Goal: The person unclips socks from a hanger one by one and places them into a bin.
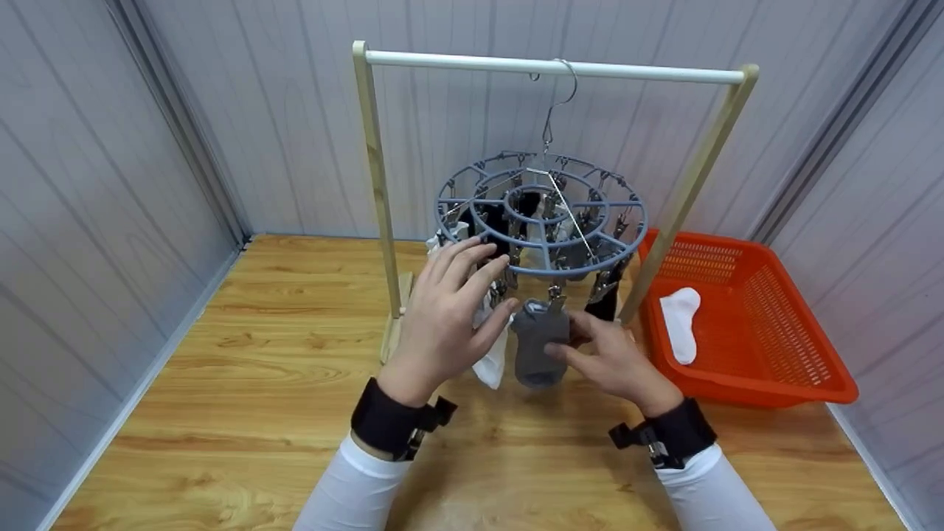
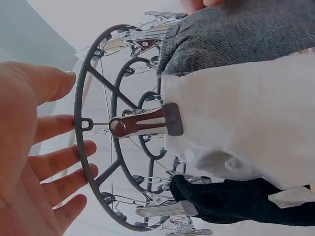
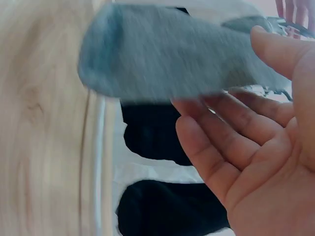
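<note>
Right wrist: grey sock between parted thumb and fingers; left fingers spread, empty.

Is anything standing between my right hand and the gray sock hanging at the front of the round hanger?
Nothing visible does. In the head view, the right hand is right at the gray sock, its thumb in front of it. The nearest white sock hangs off to the left, out of that path.

Room left of the rack; round hanger, right post, red basket in the way.
</note>
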